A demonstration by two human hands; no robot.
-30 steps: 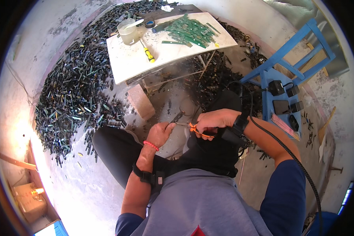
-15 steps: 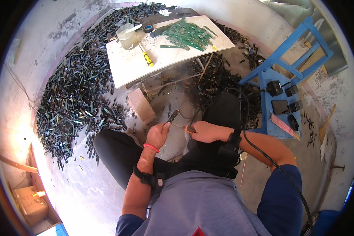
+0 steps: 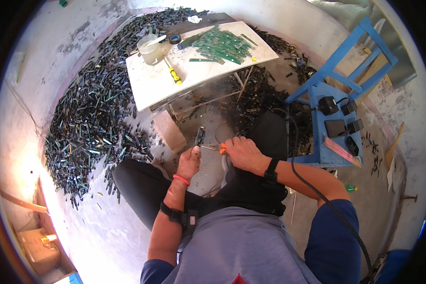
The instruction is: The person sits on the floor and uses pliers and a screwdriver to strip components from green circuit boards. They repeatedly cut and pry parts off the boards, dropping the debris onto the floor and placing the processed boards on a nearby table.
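My left hand (image 3: 189,162) is closed around the lower end of a narrow dark strip-like piece (image 3: 200,136), which sticks up past the thumb with a bright spot at its top. Between the fingers of my right hand (image 3: 244,152) sits the orange handle of a screwdriver (image 3: 223,148). Its thin metal shaft points left and reaches the dark piece just above my left thumb; whether the tip is inside it or only against it I cannot tell. Both hands are in front of my crossed legs, over the grey floor.
Ahead stands a low white-topped table (image 3: 146,90) with green strips (image 3: 222,45), a plastic cup (image 3: 150,51), a tape roll (image 3: 174,39) and a yellow-black screwdriver (image 3: 174,75). A brick (image 3: 169,131) lies before it. Dark strips (image 3: 90,128) heap leftward. Adapters (image 3: 329,105) sit on a blue chair (image 3: 317,128).
The dark piece in my left hand has swung more upright. My right hand has turned and its fingers have shifted on the handle, and the screwdriver shaft now meets the piece.
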